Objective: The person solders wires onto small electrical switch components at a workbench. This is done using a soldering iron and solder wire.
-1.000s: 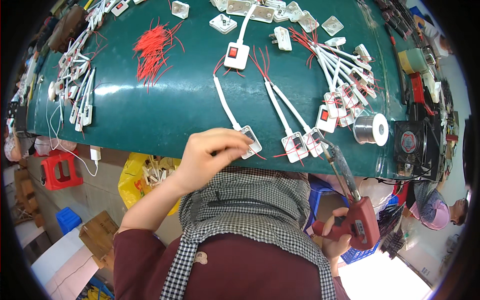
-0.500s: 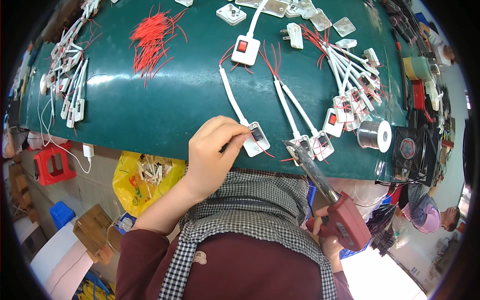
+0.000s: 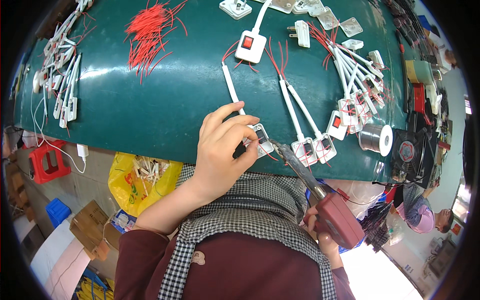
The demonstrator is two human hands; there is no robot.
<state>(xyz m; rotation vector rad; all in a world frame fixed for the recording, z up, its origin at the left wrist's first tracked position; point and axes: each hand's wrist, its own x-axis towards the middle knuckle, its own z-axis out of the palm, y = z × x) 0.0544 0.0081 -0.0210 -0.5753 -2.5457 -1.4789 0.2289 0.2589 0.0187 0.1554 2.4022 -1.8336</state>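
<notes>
A white switch housing (image 3: 263, 149) with a dark rocker switch and thin red wires lies at the table's near edge, its white cable (image 3: 230, 82) running away from me. My left hand (image 3: 223, 147) is over its left side, thumb and forefinger pinched on a thin red wire (image 3: 259, 143), the other fingers extended. In my right hand (image 3: 322, 235) is a dark-red soldering gun (image 3: 341, 220). Its long metal barrel slants up-left, with the tip (image 3: 274, 145) close to the housing's right edge; contact is hard to tell. Two wired housings (image 3: 304, 151) lie just right of the tip.
A solder spool (image 3: 370, 138) stands right of several cabled switch housings (image 3: 350, 111). Loose red wires (image 3: 150, 35) are heaped at the far left. A finished-looking switch box (image 3: 250, 46) lies beyond my left hand. A yellow bag (image 3: 145, 180) sits below the table edge.
The soldering gun has moved left, bringing its tip from the neighbouring housings to the one at my left hand. My left hand has shifted slightly right, its outer fingers spreading. The view has shifted slightly.
</notes>
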